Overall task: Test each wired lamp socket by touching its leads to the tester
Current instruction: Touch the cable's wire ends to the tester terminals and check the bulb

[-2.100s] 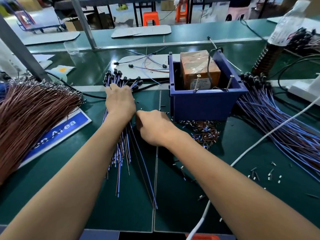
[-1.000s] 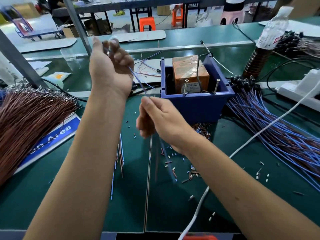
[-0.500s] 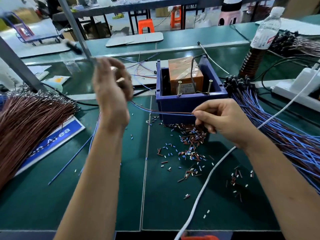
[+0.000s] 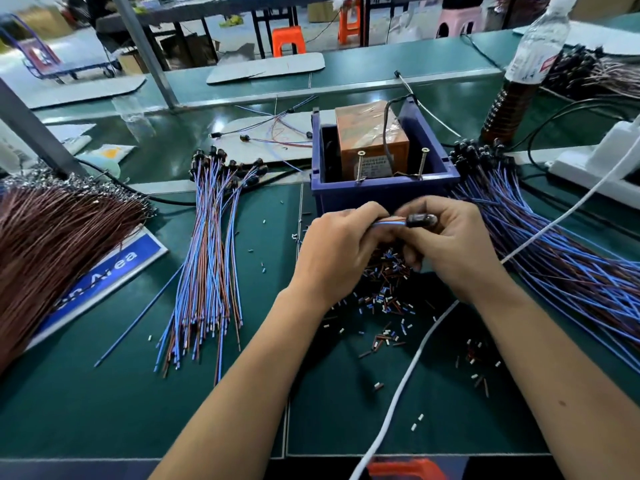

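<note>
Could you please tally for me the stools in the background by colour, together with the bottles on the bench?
Orange stools: 2, one behind the bench and another to its right.
Pink stools: 1.
Bottles: 1, standing on the bench at the far right, with dark liquid in its lower part.
Total: 4.

Both hands meet frame center, just below blue box (image 4: 384, 195): L hand (image 4: 337, 252) pinches leads (image 4: 389, 222), R hand (image 4: 450, 244) grips socket (image 4: 417, 220).
</note>
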Demonstrator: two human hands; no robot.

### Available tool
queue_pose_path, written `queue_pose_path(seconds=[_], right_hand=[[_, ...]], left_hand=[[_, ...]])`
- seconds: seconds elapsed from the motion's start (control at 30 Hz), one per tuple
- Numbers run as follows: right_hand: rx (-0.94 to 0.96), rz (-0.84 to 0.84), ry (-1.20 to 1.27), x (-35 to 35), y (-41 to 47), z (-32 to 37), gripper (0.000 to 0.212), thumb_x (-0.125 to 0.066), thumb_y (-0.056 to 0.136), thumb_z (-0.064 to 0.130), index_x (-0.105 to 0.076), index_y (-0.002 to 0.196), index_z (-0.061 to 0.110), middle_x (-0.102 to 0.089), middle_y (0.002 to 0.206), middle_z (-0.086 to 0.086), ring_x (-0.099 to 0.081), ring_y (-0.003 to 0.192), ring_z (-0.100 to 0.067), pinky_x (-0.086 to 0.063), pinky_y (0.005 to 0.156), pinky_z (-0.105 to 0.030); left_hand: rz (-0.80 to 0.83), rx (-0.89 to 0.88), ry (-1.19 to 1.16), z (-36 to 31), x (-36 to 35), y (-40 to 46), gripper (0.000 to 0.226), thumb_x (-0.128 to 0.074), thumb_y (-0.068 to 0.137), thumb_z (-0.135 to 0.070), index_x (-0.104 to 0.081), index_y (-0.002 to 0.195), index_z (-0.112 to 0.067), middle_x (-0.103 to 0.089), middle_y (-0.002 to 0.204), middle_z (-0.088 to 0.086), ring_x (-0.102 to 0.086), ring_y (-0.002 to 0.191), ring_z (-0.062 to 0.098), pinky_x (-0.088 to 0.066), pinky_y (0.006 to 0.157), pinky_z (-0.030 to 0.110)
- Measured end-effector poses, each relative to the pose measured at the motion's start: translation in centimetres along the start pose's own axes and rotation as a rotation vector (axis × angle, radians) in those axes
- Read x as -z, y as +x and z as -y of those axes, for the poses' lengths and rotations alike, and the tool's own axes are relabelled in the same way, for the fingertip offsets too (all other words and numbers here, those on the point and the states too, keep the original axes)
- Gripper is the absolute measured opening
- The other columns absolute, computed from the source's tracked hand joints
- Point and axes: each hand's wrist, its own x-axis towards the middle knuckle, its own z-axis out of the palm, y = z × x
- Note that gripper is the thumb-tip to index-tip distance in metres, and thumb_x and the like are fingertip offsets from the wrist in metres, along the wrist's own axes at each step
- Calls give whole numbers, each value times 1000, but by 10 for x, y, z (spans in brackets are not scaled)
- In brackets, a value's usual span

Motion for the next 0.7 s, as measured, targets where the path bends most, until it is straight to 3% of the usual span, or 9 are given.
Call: queue_pose_path(seconds=[0.07,0.27,0.43,0.53,0.7], right_hand=[[-12,-14,37,0,1,-1,6,-72,95,2,-70,90,1,-73,66,-8,-52,41,-11,-42,40,-20],[-25,-83,67,4,4,-7,13,-82,86,29,-79,80,17,-62,56,-13,-49,40,-18,-42,40,-25],[-21,-76,46,2,4,-7,15,-82,86,29,-79,81,15,-63,54,-9,-51,39,-16,-41,38,-23],[-4,-92,47,1,4,-6,13,-80,90,21,-79,78,16,-59,50,-6,-48,38,-14,-38,38,-20],[-14,-127,74,1,3,-3,14,-79,91,18,-80,77,15,-57,50,-17,-44,36,-15,-36,35,-21]], left_hand=[[-28,17,26,5,2,-1,25,-55,102,-27,-69,90,-10,-64,72,3,-61,70,30,-49,63,46],[-123,29,38,8,-1,-2,27,-61,103,-29,-64,81,-12,-56,66,-6,-53,63,22,-46,59,43],[-134,122,-121,11,-6,-3,11,-71,95,-22,-73,87,-15,-67,71,-8,-61,65,14,-51,62,38],[-135,177,-229,12,-8,-2,6,-72,92,-17,-72,86,-13,-69,74,-5,-65,68,18,-54,64,40],[-146,199,-333,8,-9,-2,9,-73,94,-13,-71,86,-13,-69,73,-6,-65,69,17,-54,63,36]])
